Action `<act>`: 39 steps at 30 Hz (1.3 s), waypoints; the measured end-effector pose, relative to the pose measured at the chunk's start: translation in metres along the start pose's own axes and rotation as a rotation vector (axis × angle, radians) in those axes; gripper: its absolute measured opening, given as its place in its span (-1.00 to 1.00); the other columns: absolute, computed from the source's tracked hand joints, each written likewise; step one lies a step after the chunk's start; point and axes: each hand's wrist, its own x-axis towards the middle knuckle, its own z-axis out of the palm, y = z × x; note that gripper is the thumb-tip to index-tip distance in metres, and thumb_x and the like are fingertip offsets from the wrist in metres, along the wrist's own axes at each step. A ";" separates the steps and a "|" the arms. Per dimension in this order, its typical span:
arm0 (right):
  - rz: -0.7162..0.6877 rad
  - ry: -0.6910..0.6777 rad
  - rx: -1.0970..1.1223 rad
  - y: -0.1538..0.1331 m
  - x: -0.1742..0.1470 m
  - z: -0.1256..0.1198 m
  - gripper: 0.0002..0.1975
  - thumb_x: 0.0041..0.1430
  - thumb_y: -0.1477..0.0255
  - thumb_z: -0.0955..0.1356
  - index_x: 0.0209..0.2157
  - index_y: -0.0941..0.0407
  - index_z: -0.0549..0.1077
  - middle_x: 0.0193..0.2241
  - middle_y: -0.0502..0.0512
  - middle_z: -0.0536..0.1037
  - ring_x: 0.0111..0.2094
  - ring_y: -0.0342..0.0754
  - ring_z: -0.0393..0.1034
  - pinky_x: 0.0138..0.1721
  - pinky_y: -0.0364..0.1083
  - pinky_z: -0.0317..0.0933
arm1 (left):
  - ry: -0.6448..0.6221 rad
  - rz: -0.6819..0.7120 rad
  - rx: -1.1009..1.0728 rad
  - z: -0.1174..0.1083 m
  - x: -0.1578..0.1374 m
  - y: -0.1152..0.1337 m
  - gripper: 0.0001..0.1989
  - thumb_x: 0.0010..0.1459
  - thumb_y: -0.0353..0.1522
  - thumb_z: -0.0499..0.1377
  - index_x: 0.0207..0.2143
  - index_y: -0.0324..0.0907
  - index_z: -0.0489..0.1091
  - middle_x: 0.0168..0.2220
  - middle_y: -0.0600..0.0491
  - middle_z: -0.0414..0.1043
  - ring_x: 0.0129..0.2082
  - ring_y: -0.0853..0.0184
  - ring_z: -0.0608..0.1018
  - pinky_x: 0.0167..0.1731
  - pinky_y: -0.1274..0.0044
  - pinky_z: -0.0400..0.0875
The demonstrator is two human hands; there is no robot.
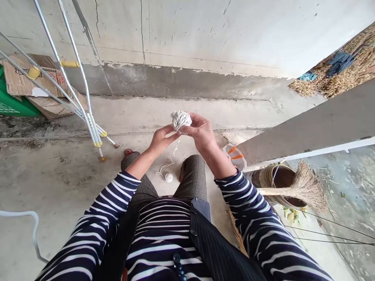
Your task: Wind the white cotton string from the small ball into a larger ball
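Note:
Up in front of my knees, a bundle of white yarn with dark flecks (181,120) is held between both hands. My right hand (202,132) grips it from the right, thumb across the near side and fingers curled behind. From the lower left, my left hand (161,140) closes its fingertips on the same yarn; what the tips pinch is partly hidden. A thin strand (175,151) hangs below the hands and runs down to a small white yarn ball (168,178), which lies on the floor between my feet.
Metal crutches (79,97) lean at the left by cardboard boxes (43,78) and a green bag (14,97). A straw broom (307,187) lies across a bucket (281,177) at the right, near a wall edge (310,121). A white hose (32,214) curves at lower left.

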 end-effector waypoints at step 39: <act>0.198 0.014 0.145 -0.006 -0.011 0.005 -0.66 -0.31 0.50 0.56 -0.34 0.08 0.60 -0.35 -0.02 0.65 -0.31 -0.07 0.50 -0.21 -0.04 0.52 | 0.077 -0.067 -0.067 -0.007 -0.013 -0.019 -0.53 0.10 -0.28 0.30 0.09 -0.12 0.44 0.18 -0.10 0.46 0.13 0.10 0.52 -0.20 0.46 0.56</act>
